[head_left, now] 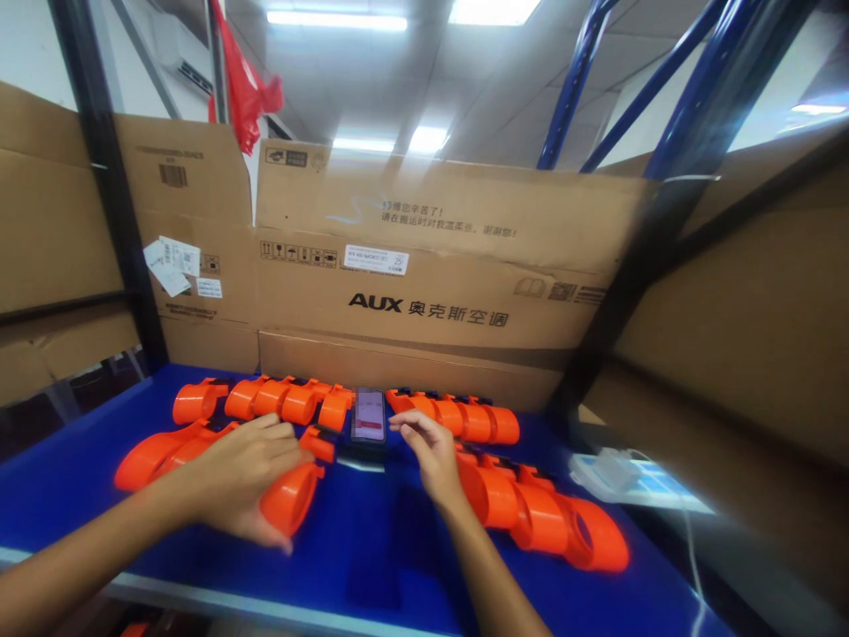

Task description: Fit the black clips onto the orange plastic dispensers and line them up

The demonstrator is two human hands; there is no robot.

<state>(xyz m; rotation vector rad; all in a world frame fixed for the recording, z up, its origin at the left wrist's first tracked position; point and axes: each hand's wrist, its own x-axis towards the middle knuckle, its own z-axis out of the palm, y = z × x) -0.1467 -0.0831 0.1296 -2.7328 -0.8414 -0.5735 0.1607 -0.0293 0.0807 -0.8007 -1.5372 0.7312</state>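
Observation:
My left hand (pixel 248 478) wraps round an orange plastic ring-shaped part (pixel 292 497) at the front of the left group, thumb low on its near side. Part of that ring is hidden under the palm. To the right, my right hand (pixel 428 447) is raised with fingers loosely bent and thumb apart, and nothing shows in it. Its fingertips come close to a phone (pixel 369 416) with a lit screen. Below the phone lies a dark flat piece with a pale edge (pixel 362 462).
Several matching orange rings with black tabs lie in rows on the blue table (pixel 358 557), including a back-right row (pixel 474 420) and a front-right row (pixel 540 513). Cardboard (pixel 424 265) walls the back. Dark posts (pixel 110 177) flank it. A white cable (pixel 693 566) hangs at right.

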